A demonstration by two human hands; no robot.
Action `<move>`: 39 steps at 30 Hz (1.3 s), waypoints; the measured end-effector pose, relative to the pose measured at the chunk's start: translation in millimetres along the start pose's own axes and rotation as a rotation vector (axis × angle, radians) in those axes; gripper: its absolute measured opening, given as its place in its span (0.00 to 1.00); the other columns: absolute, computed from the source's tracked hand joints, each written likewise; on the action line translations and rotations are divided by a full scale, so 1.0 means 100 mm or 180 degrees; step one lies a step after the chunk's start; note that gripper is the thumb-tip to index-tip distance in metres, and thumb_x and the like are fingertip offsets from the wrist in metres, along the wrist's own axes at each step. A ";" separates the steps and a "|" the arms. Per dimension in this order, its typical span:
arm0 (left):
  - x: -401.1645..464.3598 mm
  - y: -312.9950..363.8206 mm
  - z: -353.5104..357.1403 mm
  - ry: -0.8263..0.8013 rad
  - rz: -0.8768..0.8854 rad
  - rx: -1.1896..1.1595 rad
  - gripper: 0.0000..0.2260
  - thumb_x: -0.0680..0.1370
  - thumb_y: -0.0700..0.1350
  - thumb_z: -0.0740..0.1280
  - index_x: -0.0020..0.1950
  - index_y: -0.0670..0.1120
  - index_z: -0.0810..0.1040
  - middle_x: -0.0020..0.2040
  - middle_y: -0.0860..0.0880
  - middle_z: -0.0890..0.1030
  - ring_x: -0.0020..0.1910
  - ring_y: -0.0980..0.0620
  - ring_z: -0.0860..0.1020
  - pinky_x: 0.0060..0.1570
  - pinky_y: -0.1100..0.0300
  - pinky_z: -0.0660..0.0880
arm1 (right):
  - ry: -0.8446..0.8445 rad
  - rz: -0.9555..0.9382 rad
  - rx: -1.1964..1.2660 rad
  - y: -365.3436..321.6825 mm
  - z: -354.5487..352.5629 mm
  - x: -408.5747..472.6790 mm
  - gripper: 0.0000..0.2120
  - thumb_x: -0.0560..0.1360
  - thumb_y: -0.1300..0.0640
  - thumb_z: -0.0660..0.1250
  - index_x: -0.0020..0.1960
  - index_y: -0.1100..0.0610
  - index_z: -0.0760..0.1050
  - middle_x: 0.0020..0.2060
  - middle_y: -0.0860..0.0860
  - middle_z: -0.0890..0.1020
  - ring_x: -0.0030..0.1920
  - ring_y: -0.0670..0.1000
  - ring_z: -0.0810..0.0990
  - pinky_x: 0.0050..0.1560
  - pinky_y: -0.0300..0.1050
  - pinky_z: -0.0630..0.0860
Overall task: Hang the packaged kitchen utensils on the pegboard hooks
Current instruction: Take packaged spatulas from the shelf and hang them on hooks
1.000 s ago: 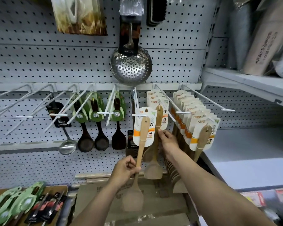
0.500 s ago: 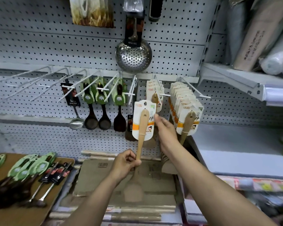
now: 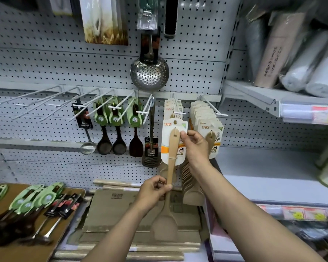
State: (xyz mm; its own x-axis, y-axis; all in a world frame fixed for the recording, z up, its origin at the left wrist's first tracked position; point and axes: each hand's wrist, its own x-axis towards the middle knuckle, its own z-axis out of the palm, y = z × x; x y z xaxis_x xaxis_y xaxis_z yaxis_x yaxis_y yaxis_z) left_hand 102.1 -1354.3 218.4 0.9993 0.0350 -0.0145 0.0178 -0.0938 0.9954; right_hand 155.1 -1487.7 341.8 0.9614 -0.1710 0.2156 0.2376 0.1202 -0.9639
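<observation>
Two hands share one wooden spatula: the left hand curls round the lower handle, and the right hand pinches the right edge of its backing card. The spatula hangs upright just below the hook that already carries similar cards, its hang hole not yet on the prong. It looks light and stiff, but the card is thin and would bend, so guiding by the card near the hole while steadying the handle seems sensible. Compared with a second ago, the card has come off the neighbouring hook and sits lower and further right.
</observation>
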 end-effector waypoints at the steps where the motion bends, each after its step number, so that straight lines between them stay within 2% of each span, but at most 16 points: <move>1: 0.02 0.01 0.01 -0.0017 -0.0010 -0.0017 0.05 0.75 0.40 0.73 0.42 0.44 0.78 0.32 0.53 0.76 0.33 0.55 0.76 0.37 0.60 0.77 | 0.0036 0.0018 -0.0014 0.00 0.00 0.02 0.03 0.78 0.56 0.70 0.48 0.56 0.79 0.37 0.47 0.81 0.37 0.44 0.78 0.44 0.37 0.74; 4: 0.10 0.02 0.03 -0.0091 -0.0042 0.0001 0.05 0.75 0.41 0.72 0.41 0.44 0.79 0.33 0.52 0.78 0.34 0.57 0.79 0.39 0.59 0.79 | 0.0054 0.0055 -0.0061 0.02 0.00 0.09 0.03 0.77 0.57 0.71 0.47 0.55 0.79 0.37 0.48 0.82 0.39 0.46 0.78 0.45 0.39 0.74; 7: 0.20 0.03 0.03 -0.0099 -0.0085 -0.0026 0.04 0.75 0.42 0.73 0.42 0.45 0.79 0.36 0.50 0.79 0.38 0.54 0.80 0.42 0.57 0.80 | 0.0061 0.0072 -0.0020 0.04 0.02 0.13 0.03 0.77 0.57 0.71 0.47 0.56 0.79 0.37 0.48 0.82 0.39 0.46 0.79 0.45 0.39 0.75; 11: 0.37 0.10 0.06 -0.0121 0.0006 -0.0097 0.04 0.75 0.42 0.73 0.44 0.46 0.78 0.39 0.46 0.78 0.42 0.47 0.79 0.47 0.49 0.80 | 0.0159 -0.0017 0.0007 0.05 0.08 0.19 0.02 0.78 0.58 0.70 0.47 0.56 0.79 0.35 0.47 0.80 0.34 0.41 0.77 0.38 0.31 0.74; 13: 0.45 0.13 0.05 -0.0154 0.0128 -0.0092 0.04 0.74 0.42 0.73 0.45 0.47 0.79 0.41 0.44 0.80 0.45 0.41 0.81 0.52 0.42 0.79 | 0.0194 -0.0083 0.0043 0.04 0.10 0.20 0.03 0.78 0.59 0.70 0.45 0.54 0.78 0.35 0.47 0.81 0.33 0.39 0.78 0.38 0.30 0.74; 15: 0.51 0.13 0.03 -0.0195 0.0238 -0.0012 0.03 0.74 0.42 0.73 0.43 0.47 0.80 0.42 0.40 0.81 0.49 0.36 0.81 0.53 0.40 0.79 | 0.0209 -0.0166 0.0094 0.06 0.09 0.19 0.05 0.78 0.60 0.70 0.44 0.53 0.77 0.35 0.46 0.81 0.33 0.38 0.78 0.39 0.30 0.74; 17: 0.54 0.12 0.02 -0.0230 0.0357 0.0072 0.03 0.74 0.40 0.73 0.42 0.46 0.81 0.44 0.38 0.82 0.48 0.37 0.81 0.51 0.44 0.80 | 0.0235 -0.0277 0.0138 0.09 0.08 0.17 0.06 0.78 0.60 0.70 0.43 0.54 0.77 0.34 0.45 0.80 0.32 0.37 0.77 0.39 0.29 0.74; 19: 0.57 0.11 0.02 -0.0218 0.0470 0.0137 0.04 0.74 0.40 0.74 0.41 0.46 0.80 0.43 0.38 0.82 0.44 0.43 0.80 0.49 0.48 0.79 | 0.0260 -0.0376 0.0176 0.10 0.07 0.18 0.06 0.78 0.60 0.70 0.41 0.54 0.78 0.31 0.43 0.80 0.32 0.37 0.77 0.39 0.29 0.74; 22: 0.63 0.11 0.01 -0.0292 0.0585 0.0200 0.05 0.74 0.39 0.74 0.39 0.45 0.80 0.42 0.38 0.81 0.41 0.49 0.78 0.48 0.49 0.79 | 0.0324 -0.0471 0.0262 0.10 0.07 0.23 0.08 0.77 0.61 0.70 0.40 0.55 0.77 0.30 0.42 0.80 0.33 0.38 0.76 0.40 0.30 0.74; 24: 0.68 0.10 0.00 -0.0402 0.0640 0.0248 0.05 0.73 0.40 0.74 0.39 0.46 0.80 0.41 0.39 0.81 0.41 0.49 0.78 0.48 0.45 0.79 | 0.0346 -0.0536 0.0325 0.11 0.07 0.26 0.08 0.77 0.62 0.70 0.40 0.55 0.77 0.31 0.42 0.79 0.35 0.39 0.76 0.41 0.31 0.74; 27: 0.75 0.06 -0.01 -0.0489 0.0603 0.0262 0.05 0.73 0.42 0.74 0.40 0.45 0.80 0.41 0.38 0.81 0.42 0.41 0.80 0.49 0.41 0.80 | 0.0354 -0.0571 0.0257 0.16 0.09 0.32 0.08 0.77 0.62 0.70 0.40 0.56 0.76 0.32 0.43 0.78 0.34 0.39 0.75 0.40 0.32 0.73; 30: 0.85 0.06 -0.01 -0.0424 0.0505 0.0269 0.06 0.74 0.41 0.73 0.42 0.40 0.79 0.42 0.36 0.80 0.41 0.46 0.79 0.49 0.42 0.79 | 0.0340 -0.0436 0.0136 0.21 0.16 0.43 0.06 0.79 0.59 0.68 0.42 0.56 0.76 0.34 0.46 0.78 0.34 0.39 0.75 0.40 0.32 0.73; 33: 1.01 0.08 -0.03 -0.0295 0.0337 0.0295 0.05 0.74 0.41 0.73 0.40 0.43 0.79 0.38 0.42 0.80 0.40 0.50 0.78 0.46 0.47 0.80 | 0.0304 -0.0188 -0.0001 0.29 0.25 0.60 0.05 0.81 0.57 0.65 0.46 0.54 0.75 0.35 0.46 0.79 0.33 0.38 0.75 0.37 0.35 0.73; 36: 1.22 0.11 -0.07 -0.0161 0.0280 0.0417 0.07 0.74 0.42 0.74 0.39 0.47 0.78 0.35 0.49 0.79 0.37 0.52 0.77 0.44 0.47 0.79 | 0.0433 -0.0120 -0.0039 0.35 0.35 0.75 0.05 0.82 0.57 0.64 0.47 0.54 0.75 0.35 0.45 0.79 0.33 0.37 0.75 0.38 0.35 0.72; 39: 1.40 0.14 -0.08 -0.0161 0.0313 0.0521 0.08 0.74 0.44 0.73 0.38 0.49 0.77 0.32 0.54 0.78 0.32 0.57 0.74 0.36 0.58 0.74 | 0.0577 -0.0054 0.0025 0.36 0.44 0.89 0.03 0.82 0.59 0.63 0.50 0.55 0.75 0.38 0.44 0.80 0.36 0.38 0.76 0.39 0.31 0.73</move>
State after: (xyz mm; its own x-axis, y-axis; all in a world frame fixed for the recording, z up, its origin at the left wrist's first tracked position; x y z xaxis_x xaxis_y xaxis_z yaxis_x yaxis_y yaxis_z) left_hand 241.9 -1343.0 231.4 0.9968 -0.0319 0.0733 -0.0791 -0.2550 0.9637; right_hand 255.1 -1456.0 333.1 0.9166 -0.3464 0.1997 0.2554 0.1232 -0.9590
